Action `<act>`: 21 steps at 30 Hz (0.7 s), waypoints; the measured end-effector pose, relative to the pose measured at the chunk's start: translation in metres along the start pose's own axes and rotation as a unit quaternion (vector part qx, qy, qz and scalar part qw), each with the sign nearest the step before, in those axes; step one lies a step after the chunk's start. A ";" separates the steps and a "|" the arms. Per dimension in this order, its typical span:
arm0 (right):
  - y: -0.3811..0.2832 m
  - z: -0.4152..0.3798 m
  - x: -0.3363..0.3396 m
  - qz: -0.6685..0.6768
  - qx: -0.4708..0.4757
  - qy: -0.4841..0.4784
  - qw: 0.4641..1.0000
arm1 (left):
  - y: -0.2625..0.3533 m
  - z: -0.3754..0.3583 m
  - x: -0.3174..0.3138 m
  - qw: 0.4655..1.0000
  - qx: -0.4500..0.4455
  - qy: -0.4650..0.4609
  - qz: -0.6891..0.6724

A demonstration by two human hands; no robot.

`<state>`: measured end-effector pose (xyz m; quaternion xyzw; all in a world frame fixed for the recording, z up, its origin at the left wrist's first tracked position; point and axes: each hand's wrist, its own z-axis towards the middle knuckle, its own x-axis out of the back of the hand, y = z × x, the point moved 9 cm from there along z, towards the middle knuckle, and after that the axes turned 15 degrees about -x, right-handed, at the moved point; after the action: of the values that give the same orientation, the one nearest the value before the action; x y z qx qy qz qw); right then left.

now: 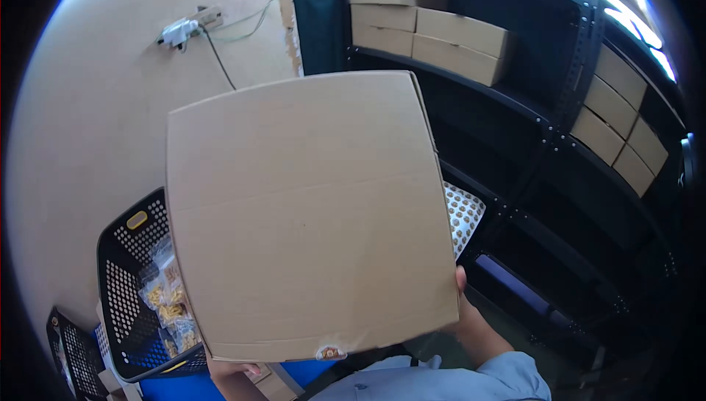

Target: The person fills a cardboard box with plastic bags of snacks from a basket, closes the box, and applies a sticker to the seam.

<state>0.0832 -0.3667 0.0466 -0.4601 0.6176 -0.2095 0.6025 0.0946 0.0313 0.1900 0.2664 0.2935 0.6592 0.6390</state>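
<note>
Both hands carry a flat cardboard box [309,213] at chest height.
Right hand [471,316] clasps its near right corner, left hand [232,369] mostly hidden under the near left edge; keeping it level should clear the black basket [121,283] toward the dark shelving [544,129].

Both hands raised close to the body, left hand [234,369] and right hand [468,311] curled in grip.

cardboard box [309,217] before shelves [544,122], basket [132,291] left below, stacked boxes [426,33] on shelves
</note>
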 end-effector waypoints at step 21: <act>-0.168 -0.296 0.083 -0.697 0.484 0.207 0.487 | -0.032 -0.016 -0.338 0.958 0.024 -0.105 -0.264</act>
<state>-0.1283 -0.6046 0.1928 -0.3193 0.0039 -0.9161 0.2426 0.1191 -0.3066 0.1641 0.2627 0.3006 0.4279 0.8108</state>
